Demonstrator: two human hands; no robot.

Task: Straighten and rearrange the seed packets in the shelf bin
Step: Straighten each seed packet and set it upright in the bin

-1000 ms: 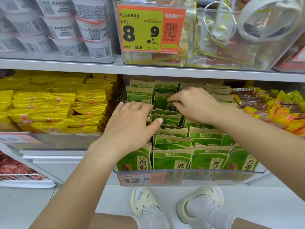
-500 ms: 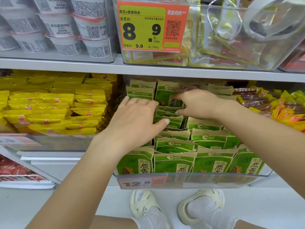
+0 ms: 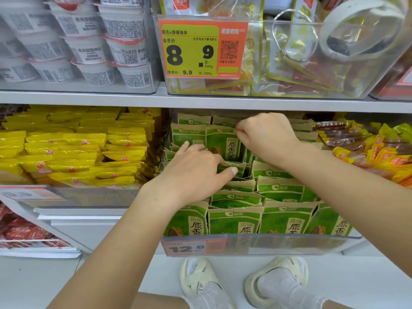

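Seed packets (image 3: pixel 236 221), green, stand in rows inside the clear shelf bin (image 3: pixel 289 244) on the middle shelf. Right hand (image 3: pixel 267 139) pinches the top edge of one upright packet (image 3: pixel 223 144) near the back. Left hand (image 3: pixel 194 172) rests on the left rows, fingers loosely bent, thumb out, gripping nothing. Yellow snack packs (image 3: pixel 78 152) fill the bin to the left.

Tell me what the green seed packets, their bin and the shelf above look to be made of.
Green seed packets: apparently matte, paper-like pouches; tan kraft-coloured top strips, no glare.
Bin: clear glossy plastic, probably acrylic; the packets show through its front wall.
Shelf: smooth pale grey board with a thin, straight edge, likely painted metal, though that cannot be confirmed.
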